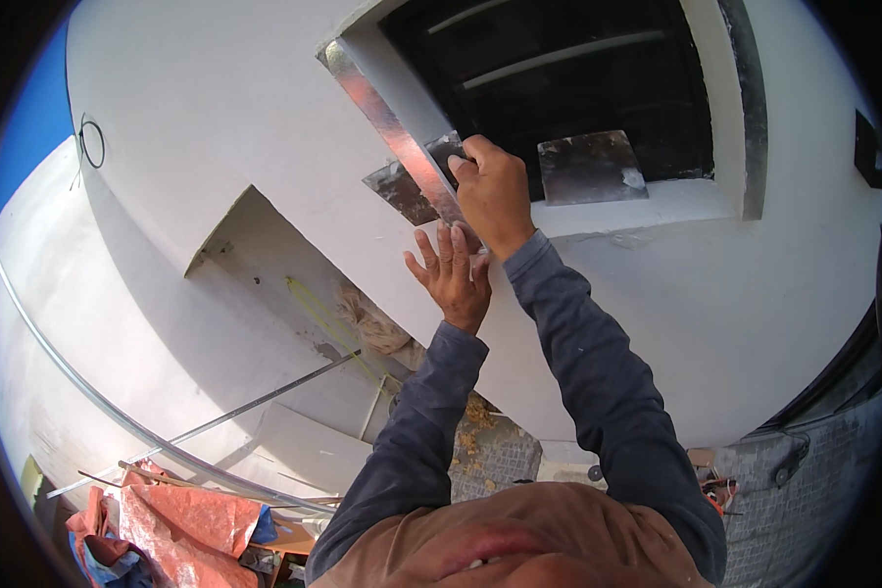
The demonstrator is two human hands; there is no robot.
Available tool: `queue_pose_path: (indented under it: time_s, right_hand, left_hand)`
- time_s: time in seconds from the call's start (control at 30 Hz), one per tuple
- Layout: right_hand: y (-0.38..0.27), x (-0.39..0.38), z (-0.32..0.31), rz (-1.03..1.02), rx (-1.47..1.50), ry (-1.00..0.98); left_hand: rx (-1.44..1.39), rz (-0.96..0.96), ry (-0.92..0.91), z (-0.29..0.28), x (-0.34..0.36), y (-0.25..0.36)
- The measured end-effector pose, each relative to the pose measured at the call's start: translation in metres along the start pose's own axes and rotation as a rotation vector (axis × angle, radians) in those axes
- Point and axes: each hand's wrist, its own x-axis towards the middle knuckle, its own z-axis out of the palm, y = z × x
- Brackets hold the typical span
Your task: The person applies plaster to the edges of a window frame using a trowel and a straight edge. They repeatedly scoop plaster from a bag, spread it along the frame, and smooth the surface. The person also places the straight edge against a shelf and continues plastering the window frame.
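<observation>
One loop of black cable [91, 144] hangs far on the left, on the white wall [225, 88]. Nearer, a long metal rail [88, 392] crosses a thin dark bar [274, 393]. Orange tarpaulin [191, 510] is heaped at the near left; just beside it I notice a box-like thing [294, 534], but I cannot make out its content. Next, a shaded gap [265, 255] contains a yellow cord [314, 309] and a crumpled brown bundle [377, 325].

In the middle, the person's left hand [454, 282], fingers spread, touches the near end of a long shiny strip [387, 122], which lies slantwise beside the window recess [686, 201]. A dark plate [397, 191] shows at the strip's left. The right hand [495, 196] is curled at the strip's right edge, near the left one; what it grips, I cannot tell. Both sleeves [598, 363] block my view of the paved ground [500, 461]. The recess holds a rectangular metal plate [590, 162] on its sill. At the far right, I see a black fixture [869, 152].
</observation>
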Motion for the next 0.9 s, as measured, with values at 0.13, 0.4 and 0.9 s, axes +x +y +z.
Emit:
queue_pose_path:
  time_s: [0.13, 0.4, 0.9]
  right_hand:
    - [-0.003, 0.002, 0.0, 0.007, 0.005, -0.01]
    - [-0.005, 0.011, 0.008, -0.103, 0.024, 0.084]
    - [-0.019, 0.023, 0.01, -0.018, -0.031, 0.003]
  left_hand:
    - [0.004, 0.0, 0.003, -0.001, 0.001, 0.001]
    - [-0.09, -0.054, 0.022, -0.002, 0.002, 0.008]
    - [-0.068, -0.071, 0.034, 0.002, 0.0, 0.007]
